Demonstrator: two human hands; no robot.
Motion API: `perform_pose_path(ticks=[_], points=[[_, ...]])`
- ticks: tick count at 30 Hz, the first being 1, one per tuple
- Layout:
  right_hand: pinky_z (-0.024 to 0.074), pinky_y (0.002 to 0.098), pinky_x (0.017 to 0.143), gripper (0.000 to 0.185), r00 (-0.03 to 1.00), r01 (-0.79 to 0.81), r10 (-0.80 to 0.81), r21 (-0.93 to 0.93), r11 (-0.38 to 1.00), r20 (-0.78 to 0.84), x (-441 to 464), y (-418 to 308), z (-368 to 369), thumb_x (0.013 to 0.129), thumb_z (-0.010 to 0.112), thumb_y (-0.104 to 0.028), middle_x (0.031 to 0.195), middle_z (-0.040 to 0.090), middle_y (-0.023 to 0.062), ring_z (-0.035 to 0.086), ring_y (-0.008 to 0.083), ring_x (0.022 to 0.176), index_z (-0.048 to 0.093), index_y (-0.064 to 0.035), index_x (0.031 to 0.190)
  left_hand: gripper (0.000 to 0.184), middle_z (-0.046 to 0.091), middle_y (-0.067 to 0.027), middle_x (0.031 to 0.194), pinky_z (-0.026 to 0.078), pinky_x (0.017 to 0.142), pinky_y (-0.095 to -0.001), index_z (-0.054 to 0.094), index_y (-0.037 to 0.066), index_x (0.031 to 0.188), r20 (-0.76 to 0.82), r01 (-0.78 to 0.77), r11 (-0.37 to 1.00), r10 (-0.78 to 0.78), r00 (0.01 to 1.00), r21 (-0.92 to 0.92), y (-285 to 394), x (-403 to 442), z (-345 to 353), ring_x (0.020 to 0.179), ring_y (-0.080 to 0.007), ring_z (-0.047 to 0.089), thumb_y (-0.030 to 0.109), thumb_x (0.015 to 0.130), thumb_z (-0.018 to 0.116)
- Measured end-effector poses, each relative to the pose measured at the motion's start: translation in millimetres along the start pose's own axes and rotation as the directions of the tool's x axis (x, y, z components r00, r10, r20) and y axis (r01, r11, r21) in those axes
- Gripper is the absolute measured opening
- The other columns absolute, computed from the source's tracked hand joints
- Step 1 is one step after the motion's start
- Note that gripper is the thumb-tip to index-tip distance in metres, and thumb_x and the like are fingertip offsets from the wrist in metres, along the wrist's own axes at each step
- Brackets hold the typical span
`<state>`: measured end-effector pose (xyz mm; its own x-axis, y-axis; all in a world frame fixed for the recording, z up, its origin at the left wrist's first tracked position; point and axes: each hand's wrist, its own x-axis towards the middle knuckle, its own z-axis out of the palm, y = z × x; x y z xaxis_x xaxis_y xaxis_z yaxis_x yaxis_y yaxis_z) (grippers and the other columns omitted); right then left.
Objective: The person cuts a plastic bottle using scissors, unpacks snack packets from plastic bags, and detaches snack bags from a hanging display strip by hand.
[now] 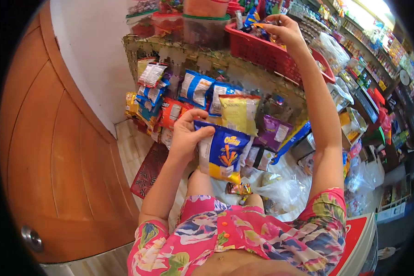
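Pinched between thumb and fingers of my left hand (190, 134) is a blue and yellow snack bag (224, 151), held upright by its top left corner. My right hand (283, 33) reaches over a red plastic basket (262, 49) full of small packaged items, its fingers closed at something small and orange that I cannot clearly make out. Behind the held bag hangs a yellow-green snack bag (240, 112). Blue and white bags (196, 87), red bags (171, 112) and a purple bag (273, 132) hang along the front of the covered table (193, 53).
Lidded plastic tubs (206, 31) stand on the table, left of the basket. A wooden door (64, 152) is at the left. Clear plastic bags (283, 193) and a small packet (238, 188) lie on the floor by my legs. Stocked shelves (377, 50) line the right side.
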<state>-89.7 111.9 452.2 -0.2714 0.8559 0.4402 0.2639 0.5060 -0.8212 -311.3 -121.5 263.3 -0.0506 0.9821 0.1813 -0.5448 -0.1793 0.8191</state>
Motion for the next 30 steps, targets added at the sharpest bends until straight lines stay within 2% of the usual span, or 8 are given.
perform_pose_path(ticks=[2,5,9,14,20,26,28,30], points=[[0.0488,0.0274,0.059,0.037,0.987,0.082,-0.137,-0.467,0.880,-0.085,38.3,6.6,8.2,0.071,0.070,-0.012,0.077,0.063,0.0043,0.060,0.0148,0.065,0.060,-0.0053,0.106,0.035,0.063,-0.0069,0.085,0.052,0.068,-0.0257,0.053,0.005,0.100,-0.042,0.008,1.000,-0.009,0.999,-0.019,-0.7,-0.5,-19.5,0.075,-0.0138,0.062,-0.006,0.069,0.067],[0.0495,0.0364,0.075,0.040,0.922,0.227,-0.386,-0.793,0.566,-0.012,98.7,41.1,15.8,0.071,0.065,-0.013,0.090,0.067,0.0108,0.064,0.0260,0.084,0.060,-0.0132,0.110,0.032,0.060,-0.0038,0.088,0.049,0.070,-0.0223,0.053,0.004,0.103,-0.090,0.042,0.999,-0.045,0.995,-0.033,10.5,-5.7,-39.1,0.076,-0.0101,0.059,-0.007,0.073,0.063],[0.0479,0.0406,0.082,0.041,0.981,0.109,-0.191,-0.922,0.372,0.039,140.7,60.3,30.8,0.076,0.054,-0.011,0.102,0.064,0.0140,0.060,0.0301,0.097,0.060,-0.0244,0.114,0.029,0.059,-0.0024,0.087,0.049,0.068,-0.0216,0.053,0.004,0.102,-0.171,0.078,0.992,-0.094,0.981,-0.098,12.5,-14.9,-77.6,0.075,-0.0088,0.059,-0.006,0.076,0.060],[0.0483,0.0408,0.083,0.037,0.967,0.215,-0.180,-0.960,0.182,0.182,170.2,74.2,35.1,0.081,0.048,-0.012,0.107,0.062,0.0146,0.060,0.0288,0.100,0.059,-0.0234,0.115,0.023,0.060,-0.0010,0.079,0.049,0.058,-0.0202,0.053,0.004,0.099,-0.229,0.140,0.980,-0.170,0.959,-0.143,7.3,-22.6,-120.2,0.064,-0.0077,0.059,-0.002,0.079,0.061],[0.0498,0.0418,0.076,0.024,0.990,0.132,-0.051,-0.991,0.034,0.130,169.3,67.4,30.3,0.082,0.047,-0.015,0.102,0.063,0.0144,0.061,0.0322,0.095,0.064,-0.0167,0.099,0.025,0.060,-0.0015,0.074,0.048,0.055,-0.0200,0.053,0.004,0.100,-0.164,0.234,0.945,-0.275,0.948,-0.230,1.6,-26.6,-132.3,0.061,-0.0081,0.060,0.000,0.078,0.063],[0.0491,0.0433,0.069,0.015,0.930,-0.019,-0.367,-0.999,0.043,-0.034,156.5,57.7,17.8,0.080,0.049,-0.017,0.089,0.065,0.0115,0.062,0.0327,0.086,0.062,-0.0181,0.087,0.027,0.060,-0.0008,0.073,0.047,0.054,-0.0194,0.053,0.004,0.101,-0.092,0.277,0.934,-0.303,0.949,-0.225,-8.3,-34.6,-135.8,0.060,-0.0072,0.058,0.000,0.077,0.064],[0.0497,0.0388,0.070,0.016,0.907,-0.101,-0.398,-0.989,0.109,-0.137,135.8,28.7,20.7,0.083,0.052,-0.016,0.089,0.066,0.0103,0.064,0.0291,0.084,0.063,-0.0173,0.095,0.027,0.060,-0.0004,0.073,0.046,0.053,-0.0187,0.054,0.004,0.101,-0.067,0.302,0.927,-0.323,0.944,-0.223,-7.4,-39.5,-139.6,0.059,-0.0065,0.057,0.001,0.077,0.065],[0.0453,0.0412,0.061,0.019,0.772,-0.039,-0.593,-0.948,0.317,-0.230,126.9,22.7,5.6,0.080,0.050,-0.023,0.076,0.061,0.0184,0.061,0.0334,0.072,0.061,-0.0074,0.080,0.027,0.059,0.0000,0.072,0.045,0.052,-0.0179,0.054,0.004,0.101,-0.038,0.344,0.914,-0.360,0.932,-0.213,-4.6,-45.1,-143.8,0.058,-0.0057,0.056,0.002,0.076,0.066]])
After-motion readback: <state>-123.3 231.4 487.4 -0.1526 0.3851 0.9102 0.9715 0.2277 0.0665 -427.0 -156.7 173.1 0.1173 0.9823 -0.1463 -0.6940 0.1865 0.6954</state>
